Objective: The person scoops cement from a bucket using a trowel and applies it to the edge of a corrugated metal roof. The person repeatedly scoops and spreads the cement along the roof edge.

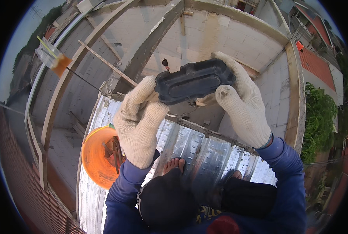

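Between my two gloved hands is a black, oblong, tray-shaped plastic piece point(195, 82) with a notched rim and a long oval recess in its face. My left hand point(139, 117), in a cream knitted glove, grips its left end. At the other end my right hand point(242, 99), gloved the same way, closes on it with the thumb in front and fingers behind. The piece is held up over the far edge of a corrugated metal sheet point(189, 146), its right end slightly higher. What lies behind the piece is hidden.
An orange bucket point(94, 162) with rod-like tools in it stands left on the sheet, near my bare feet point(174, 165). Beyond the sheet's edge, unfinished block walls point(224, 35) drop below concrete beams point(154, 37). A plastic bag of brown drink point(57, 62) hangs far left.
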`<action>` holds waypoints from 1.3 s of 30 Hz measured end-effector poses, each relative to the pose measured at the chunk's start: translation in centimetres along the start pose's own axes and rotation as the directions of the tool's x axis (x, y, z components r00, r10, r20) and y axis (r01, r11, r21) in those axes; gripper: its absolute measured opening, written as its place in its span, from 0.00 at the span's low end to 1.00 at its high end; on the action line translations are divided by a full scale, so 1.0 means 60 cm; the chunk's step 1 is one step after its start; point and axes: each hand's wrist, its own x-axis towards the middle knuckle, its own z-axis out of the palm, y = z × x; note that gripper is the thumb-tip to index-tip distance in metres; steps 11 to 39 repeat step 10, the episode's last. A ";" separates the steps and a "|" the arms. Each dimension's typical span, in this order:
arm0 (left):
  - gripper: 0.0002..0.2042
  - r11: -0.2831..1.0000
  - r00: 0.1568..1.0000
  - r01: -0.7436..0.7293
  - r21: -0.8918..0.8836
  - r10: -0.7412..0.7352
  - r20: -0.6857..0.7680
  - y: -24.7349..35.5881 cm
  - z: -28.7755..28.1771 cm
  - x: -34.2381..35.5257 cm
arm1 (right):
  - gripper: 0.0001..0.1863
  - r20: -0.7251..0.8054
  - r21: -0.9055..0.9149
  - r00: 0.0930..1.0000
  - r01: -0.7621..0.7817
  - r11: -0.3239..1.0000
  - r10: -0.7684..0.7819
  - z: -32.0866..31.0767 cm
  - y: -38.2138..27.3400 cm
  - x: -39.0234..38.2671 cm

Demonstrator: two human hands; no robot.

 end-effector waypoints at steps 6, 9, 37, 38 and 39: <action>0.30 0.941 0.946 -0.321 -0.107 0.323 0.002 0.066 0.047 0.050 | 0.45 -0.060 -0.247 0.927 0.345 0.906 -0.369 -0.044 -0.070 -0.028; 0.36 0.922 0.929 -0.368 0.118 0.369 0.018 0.186 0.044 0.053 | 0.51 -0.054 0.186 0.940 0.340 0.922 -0.335 -0.031 -0.125 -0.022; 0.39 0.869 0.910 -0.413 0.272 0.409 0.075 0.179 0.047 0.056 | 0.54 -0.066 0.317 0.962 0.273 0.908 -0.266 -0.039 -0.135 -0.023; 0.39 0.869 0.910 -0.413 0.272 0.409 0.075 0.179 0.047 0.056 | 0.54 -0.066 0.317 0.962 0.273 0.908 -0.266 -0.039 -0.135 -0.023; 0.39 0.869 0.910 -0.413 0.272 0.409 0.075 0.179 0.047 0.056 | 0.54 -0.066 0.317 0.962 0.273 0.908 -0.266 -0.039 -0.135 -0.023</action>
